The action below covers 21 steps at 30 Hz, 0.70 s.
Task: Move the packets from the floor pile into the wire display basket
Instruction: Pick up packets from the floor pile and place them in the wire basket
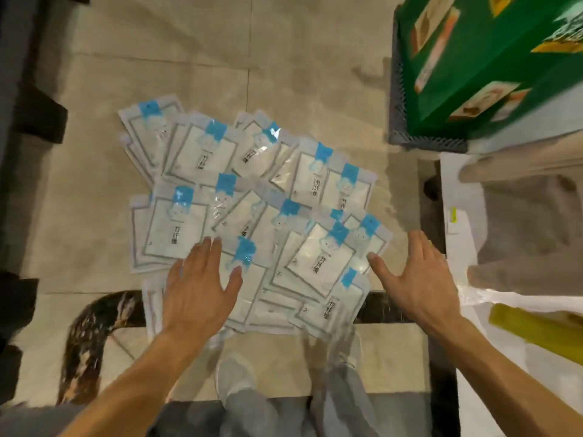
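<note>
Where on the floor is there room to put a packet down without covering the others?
Bare tile lies left of the packet pile, out toward the dark shelf base, and beyond the pile up to the green box. It is crowded in the middle, where packets overlap, and near the left hand and right hand.

White packets — blue tabs; green box; beige floor.

I am spreading my left hand flat over the packets; my right hand is hovering open just beside them.
</note>
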Each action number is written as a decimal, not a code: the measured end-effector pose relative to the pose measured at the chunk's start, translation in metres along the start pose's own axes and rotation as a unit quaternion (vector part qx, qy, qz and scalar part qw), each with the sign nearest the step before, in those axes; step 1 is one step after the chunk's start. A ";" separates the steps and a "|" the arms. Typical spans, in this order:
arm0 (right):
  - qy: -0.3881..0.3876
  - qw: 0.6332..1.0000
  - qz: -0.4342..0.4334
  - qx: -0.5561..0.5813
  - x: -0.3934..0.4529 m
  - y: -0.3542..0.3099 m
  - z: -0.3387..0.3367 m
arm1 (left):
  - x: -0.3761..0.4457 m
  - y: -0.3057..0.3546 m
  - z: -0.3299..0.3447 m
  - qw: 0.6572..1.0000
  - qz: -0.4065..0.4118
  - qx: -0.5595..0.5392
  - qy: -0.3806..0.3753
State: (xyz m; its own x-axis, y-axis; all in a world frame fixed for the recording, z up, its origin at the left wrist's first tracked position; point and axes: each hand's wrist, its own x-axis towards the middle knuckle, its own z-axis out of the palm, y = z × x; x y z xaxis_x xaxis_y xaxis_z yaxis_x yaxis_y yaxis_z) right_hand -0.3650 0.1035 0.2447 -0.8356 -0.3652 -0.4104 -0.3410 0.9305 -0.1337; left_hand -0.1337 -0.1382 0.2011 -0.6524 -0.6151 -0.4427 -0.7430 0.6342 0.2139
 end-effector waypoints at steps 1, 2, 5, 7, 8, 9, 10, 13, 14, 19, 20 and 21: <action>0.002 1.000 0.000 0.003 0.014 0.009 0.027 | 0.017 0.004 0.026 1.000 0.006 0.003 -0.005; 0.006 1.000 0.002 0.002 0.029 0.018 0.054 | 0.035 0.006 0.053 1.000 0.014 0.001 -0.005; -0.004 1.000 0.023 -0.007 0.068 0.041 0.134 | 0.085 0.009 0.135 0.999 0.045 -0.004 0.009; -0.016 0.999 0.043 -0.008 0.089 0.053 0.187 | 0.115 0.012 0.185 0.998 0.069 0.000 0.013; -0.020 0.998 0.054 0.000 0.098 0.058 0.212 | 0.130 0.015 0.207 0.997 0.072 -0.001 0.010; -0.022 0.998 0.064 0.012 0.107 0.062 0.237 | 0.144 0.017 0.228 0.997 0.074 0.000 0.000; -0.022 0.997 0.075 0.025 0.115 0.066 0.261 | 0.158 0.020 0.249 0.997 0.083 0.004 -0.008; -0.012 0.991 0.114 0.068 0.130 0.073 0.323 | 0.187 0.018 0.306 0.991 0.125 0.044 0.006; -0.012 0.988 0.127 0.086 0.132 0.074 0.339 | 0.192 0.014 0.323 0.988 0.139 0.063 0.025; 0.061 0.971 0.122 0.198 0.137 0.081 0.384 | 0.196 0.007 0.349 0.978 0.164 0.073 0.103; 0.073 0.967 0.119 0.215 0.136 0.083 0.387 | 0.196 0.006 0.348 0.979 0.165 0.053 0.102; 0.083 0.960 0.119 0.238 0.136 0.086 0.390 | 0.197 0.005 0.348 0.981 0.165 0.022 0.101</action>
State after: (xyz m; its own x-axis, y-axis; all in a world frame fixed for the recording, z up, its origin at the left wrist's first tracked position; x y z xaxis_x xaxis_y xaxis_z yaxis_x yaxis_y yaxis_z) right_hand -0.3397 0.1448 -0.1741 -0.9358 -0.1034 -0.3372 0.0711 0.8812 -0.4674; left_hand -0.2141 -0.0925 -0.1882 -0.8758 -0.4508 -0.1727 -0.4824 0.8311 0.2768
